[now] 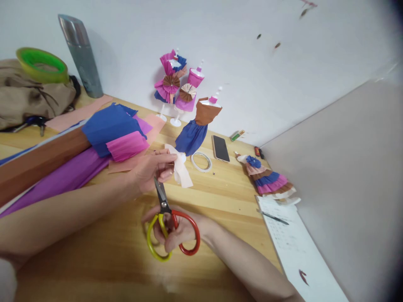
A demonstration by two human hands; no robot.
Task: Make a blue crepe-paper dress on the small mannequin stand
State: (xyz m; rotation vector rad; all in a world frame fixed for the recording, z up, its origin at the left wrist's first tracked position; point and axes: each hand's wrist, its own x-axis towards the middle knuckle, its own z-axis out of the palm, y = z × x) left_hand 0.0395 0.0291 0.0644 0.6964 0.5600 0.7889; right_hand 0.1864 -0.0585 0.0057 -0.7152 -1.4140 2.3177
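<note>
My right hand grips scissors with one yellow and one red handle loop. Their dark blades point up toward my left hand and look nearly closed. The fingers of that left hand are pinched together at the edge of a pale pink paper strip, which hangs down toward the tabletop. Just behind the strip stands a small dress form in a brown top and a blue paper skirt. A white tape roll lies to the right of the strip.
Crepe paper rolls and sheets spread over the left side. Two more dressed forms stand by the wall. A phone, a striped paper dress and a written sheet with a pen lie right. A bottle stands back left.
</note>
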